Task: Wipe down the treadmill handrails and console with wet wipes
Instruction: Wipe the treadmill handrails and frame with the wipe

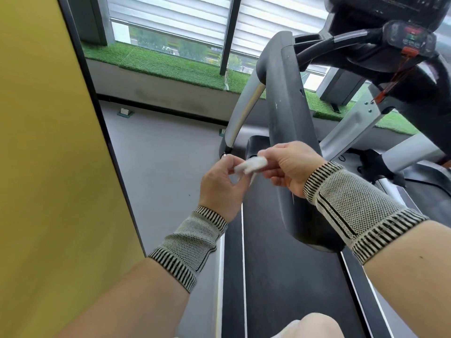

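Between both hands, a folded white wet wipe [251, 165] is pinched: the left hand [223, 185] grips its 8 o'clock end, the right hand [290, 168] its 3 o'clock end. Striped knit wrist sleeves [358, 211] are worn. At 12 o'clock of the grip, the grey handrail [288, 103] is located; the console [410, 39] is seen at 1 o'clock.

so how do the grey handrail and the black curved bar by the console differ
The grey handrail is broad, flat and matte, running down toward the hands; the black curved bar is thin, round and glossy, up by the console. Neither is being touched: both hands hold the wipe.
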Demonstrator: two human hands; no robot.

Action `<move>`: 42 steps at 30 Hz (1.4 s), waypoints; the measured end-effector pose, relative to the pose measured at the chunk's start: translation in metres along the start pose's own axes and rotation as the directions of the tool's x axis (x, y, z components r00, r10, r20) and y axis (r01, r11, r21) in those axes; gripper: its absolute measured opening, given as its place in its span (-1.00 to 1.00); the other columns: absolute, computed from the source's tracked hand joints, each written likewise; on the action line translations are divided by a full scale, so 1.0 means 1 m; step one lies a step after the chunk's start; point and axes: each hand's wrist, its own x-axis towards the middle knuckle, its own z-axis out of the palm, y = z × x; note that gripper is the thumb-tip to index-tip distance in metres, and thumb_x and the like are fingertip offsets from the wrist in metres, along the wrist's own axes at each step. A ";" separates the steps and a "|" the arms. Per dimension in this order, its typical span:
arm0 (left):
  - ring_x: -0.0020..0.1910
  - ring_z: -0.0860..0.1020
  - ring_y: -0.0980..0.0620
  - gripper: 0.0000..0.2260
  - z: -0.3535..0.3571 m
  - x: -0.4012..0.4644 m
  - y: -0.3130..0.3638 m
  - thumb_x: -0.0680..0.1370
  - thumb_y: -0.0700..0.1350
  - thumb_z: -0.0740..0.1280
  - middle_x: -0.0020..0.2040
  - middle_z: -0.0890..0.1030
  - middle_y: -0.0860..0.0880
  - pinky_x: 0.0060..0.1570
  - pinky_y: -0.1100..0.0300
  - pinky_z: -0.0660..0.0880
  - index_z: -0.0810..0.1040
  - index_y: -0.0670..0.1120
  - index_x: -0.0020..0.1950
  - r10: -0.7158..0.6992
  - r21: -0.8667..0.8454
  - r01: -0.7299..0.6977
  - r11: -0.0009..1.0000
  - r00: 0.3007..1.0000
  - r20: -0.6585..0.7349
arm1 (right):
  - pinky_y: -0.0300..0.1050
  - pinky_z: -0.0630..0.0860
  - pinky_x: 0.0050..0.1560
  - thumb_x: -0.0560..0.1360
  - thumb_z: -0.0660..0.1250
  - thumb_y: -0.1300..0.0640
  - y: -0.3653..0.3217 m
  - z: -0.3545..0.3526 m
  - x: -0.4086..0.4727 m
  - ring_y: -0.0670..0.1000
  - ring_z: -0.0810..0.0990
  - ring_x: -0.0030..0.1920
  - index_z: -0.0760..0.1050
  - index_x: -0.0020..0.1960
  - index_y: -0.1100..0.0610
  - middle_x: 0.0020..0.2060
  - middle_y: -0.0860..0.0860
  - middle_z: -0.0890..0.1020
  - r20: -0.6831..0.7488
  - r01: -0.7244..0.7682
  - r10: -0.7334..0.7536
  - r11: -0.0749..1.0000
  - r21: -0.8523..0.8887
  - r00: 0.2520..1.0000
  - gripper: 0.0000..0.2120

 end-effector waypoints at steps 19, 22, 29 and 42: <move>-0.18 0.54 0.18 -0.77 0.076 -0.061 -0.008 0.45 -0.30 0.36 -0.13 0.51 0.20 -0.21 0.19 0.57 0.57 0.04 -0.08 0.038 -0.142 -0.024 0.990 0.995 0.097 | -0.23 0.29 -0.21 0.52 0.29 0.04 0.038 -0.057 0.007 -0.05 0.45 -0.31 0.46 -0.19 0.06 -0.42 -0.17 0.44 -0.385 0.204 -0.623 0.666 -0.717 0.681 -0.86; -0.24 0.47 0.19 -0.94 0.087 -0.023 -0.012 0.51 -0.20 0.37 -0.22 0.51 0.18 -0.19 0.40 0.43 0.64 -0.08 -0.08 -0.028 -0.027 0.031 0.999 0.994 0.104 | -0.21 0.33 -0.15 0.52 0.28 0.04 0.035 -0.056 0.012 -0.03 0.47 -0.27 0.45 -0.19 0.05 -0.42 -0.18 0.44 -0.376 0.201 -0.622 0.659 -0.725 0.686 -0.86; -0.20 0.47 0.25 -0.92 0.056 -0.038 -0.001 0.44 -0.31 0.40 -0.16 0.56 0.04 -0.13 0.55 0.34 0.62 -0.16 -0.13 0.081 -0.010 -0.081 0.997 0.997 0.010 | -0.19 0.35 -0.12 0.52 0.28 0.04 0.038 -0.057 0.016 -0.02 0.47 -0.26 0.46 -0.19 0.05 -0.42 -0.17 0.44 -0.365 0.217 -0.638 0.648 -0.730 0.678 -0.86; -0.06 0.56 0.15 -0.79 0.085 -0.024 0.010 0.43 -0.34 0.32 -0.06 0.64 -0.05 0.05 0.49 0.44 0.69 -0.20 -0.01 0.043 -0.093 -0.036 0.995 0.996 0.074 | -0.19 0.35 -0.13 0.51 0.28 0.05 0.039 -0.056 0.017 -0.02 0.47 -0.25 0.46 -0.18 0.05 -0.44 -0.17 0.41 -0.382 0.198 -0.643 0.644 -0.739 0.663 -0.87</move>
